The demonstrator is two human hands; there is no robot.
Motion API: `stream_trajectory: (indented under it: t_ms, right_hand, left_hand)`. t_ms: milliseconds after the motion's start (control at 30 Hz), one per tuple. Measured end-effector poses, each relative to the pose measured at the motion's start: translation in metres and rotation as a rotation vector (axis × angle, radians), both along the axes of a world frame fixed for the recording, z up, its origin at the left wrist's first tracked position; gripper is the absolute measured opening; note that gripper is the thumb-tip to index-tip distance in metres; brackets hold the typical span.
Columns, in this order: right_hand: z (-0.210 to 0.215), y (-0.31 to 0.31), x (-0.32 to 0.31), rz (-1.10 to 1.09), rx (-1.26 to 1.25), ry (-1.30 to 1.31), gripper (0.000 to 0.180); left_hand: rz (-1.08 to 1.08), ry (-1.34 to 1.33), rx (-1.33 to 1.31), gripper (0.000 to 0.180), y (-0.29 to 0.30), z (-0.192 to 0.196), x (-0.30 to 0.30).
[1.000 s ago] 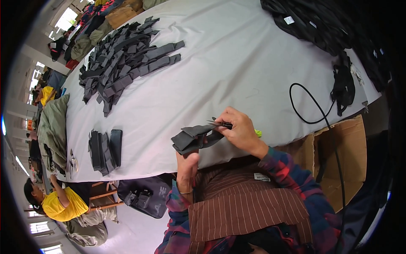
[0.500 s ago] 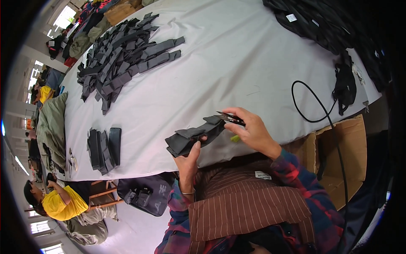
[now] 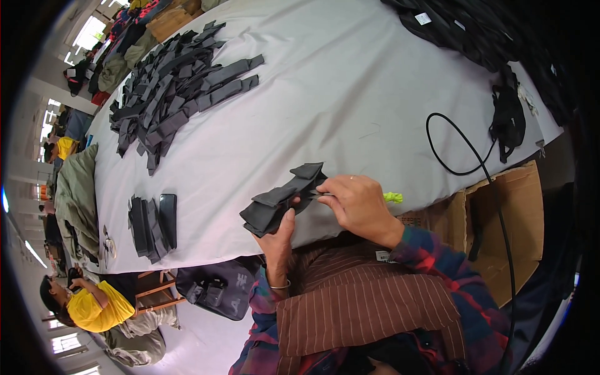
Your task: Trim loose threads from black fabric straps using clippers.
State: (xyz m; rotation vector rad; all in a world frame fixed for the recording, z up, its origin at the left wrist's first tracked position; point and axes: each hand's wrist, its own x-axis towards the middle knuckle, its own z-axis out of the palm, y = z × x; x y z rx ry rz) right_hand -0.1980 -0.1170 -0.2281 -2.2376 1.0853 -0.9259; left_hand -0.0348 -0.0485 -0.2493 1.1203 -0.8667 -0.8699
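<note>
In close, the left hand (image 3: 275,245) pinched the folded dark strip (image 3: 270,199) above the table (image 3: 219,219), seemingly to steady it! The right hand (image 3: 362,205) pressed its fingertips together at the strip's right side, gripping what, I couldn't tell.

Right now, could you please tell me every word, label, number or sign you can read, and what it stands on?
I'll leave wording uncopied; markings stand here:
Pale lettering on the dark grey bag.
White label on the brown striped apron: too small to read.
White tags on the black fabric pile: too small to read.
Dark print on the cardboard box: blurred.
</note>
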Motion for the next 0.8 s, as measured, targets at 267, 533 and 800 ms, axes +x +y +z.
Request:
stream_trajectory:
  t_ms: [267, 533, 800]
  right_hand:
    - [-0.015, 0.003, 0.024, 0.018, -0.139, 0.22, 0.009]
    - [-0.014, 0.002, 0.03, 0.004, -0.148, 0.261, 0.011]
    - [-0.018, -0.002, 0.032, 0.009, -0.13, 0.213, 0.007]
  left_hand:
    - [0.024, -0.005, -0.017, 0.03, 0.002, -0.006, 0.0]
    - [0.032, 0.018, 0.001, 0.031, 0.002, -0.007, -0.001]
    - [0.017, 0.015, -0.006, 0.031, 0.001, -0.007, 0.001]
